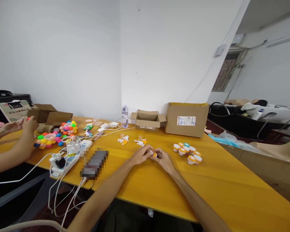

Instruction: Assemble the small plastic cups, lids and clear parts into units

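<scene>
- At ten o'clock from the hands, a pile of small parts (125,141); a second pile (140,142) sits nearer eleven.
- Centre: the left hand (142,154), fingers narrow, holds a small orange-and-clear piece (155,154) over the table (145,183); the step looks like fitting parts together.
- The right hand (164,160) pinches the same piece; the next move seems to call for steady fingertip pressure.
- At three o'clock, capped pieces (182,150) stand grouped.

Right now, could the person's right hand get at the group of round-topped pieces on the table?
Probably yes: the right hand is near the round-topped pieces, and nothing seems to stand between. It is busy, though, holding a small part with the left hand.
</scene>
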Tool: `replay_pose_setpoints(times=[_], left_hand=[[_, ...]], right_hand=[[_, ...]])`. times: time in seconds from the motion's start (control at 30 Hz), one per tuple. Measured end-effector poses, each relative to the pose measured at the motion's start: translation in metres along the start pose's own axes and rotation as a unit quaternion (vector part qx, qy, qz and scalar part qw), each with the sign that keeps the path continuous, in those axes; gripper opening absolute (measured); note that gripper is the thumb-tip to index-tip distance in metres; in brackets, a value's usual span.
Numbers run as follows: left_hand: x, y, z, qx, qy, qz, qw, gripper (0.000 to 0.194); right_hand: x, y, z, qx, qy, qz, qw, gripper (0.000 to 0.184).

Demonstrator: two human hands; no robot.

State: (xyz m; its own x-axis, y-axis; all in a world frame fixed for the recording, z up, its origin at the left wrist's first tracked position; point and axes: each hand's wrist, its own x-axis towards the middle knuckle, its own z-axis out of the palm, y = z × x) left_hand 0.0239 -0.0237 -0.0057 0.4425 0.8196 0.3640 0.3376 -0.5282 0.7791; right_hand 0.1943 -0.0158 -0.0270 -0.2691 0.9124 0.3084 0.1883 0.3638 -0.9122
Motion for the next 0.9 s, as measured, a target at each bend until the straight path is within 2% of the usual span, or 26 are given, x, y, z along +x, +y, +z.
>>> replay_pose_setpoints(times=[0.17, 0.4, 0.63, 0.73, 0.9], left_hand=[[0.0007, -0.0017, -0.0003, 0.057, 0.025, -0.047, 0.997, 0.037], [-0.002, 0.0006, -0.0019, 0.039, -0.002, 0.007, 0.999, 0.036], [-0.0016, -0.0022, -0.0012, 0.069, 0.014, -0.038, 0.997, 0.037], [-0.0029, -0.0024, -0.0014, 0.06, 0.016, -0.014, 0.998, 0.041], [-0.0013, -0.0012, -0.0023, 0.045, -0.006, 0.003, 0.999, 0.032]], right_hand=[[-0.0025, -0.0013, 0.001, -0.016, -0.017, -0.007, 1.0, 0.036], [0.0003, 0.0069, -0.0019, -0.012, 0.004, -0.009, 1.0, 0.038], [-0.0026, -0.0005, 0.0013, -0.017, -0.014, -0.003, 1.0, 0.038], [-0.0019, -0.0004, -0.0001, -0.014, 0.002, -0.001, 1.0, 0.039], [-0.001, 0.0026, 0.0004, -0.024, -0.003, -0.005, 1.0, 0.038]])
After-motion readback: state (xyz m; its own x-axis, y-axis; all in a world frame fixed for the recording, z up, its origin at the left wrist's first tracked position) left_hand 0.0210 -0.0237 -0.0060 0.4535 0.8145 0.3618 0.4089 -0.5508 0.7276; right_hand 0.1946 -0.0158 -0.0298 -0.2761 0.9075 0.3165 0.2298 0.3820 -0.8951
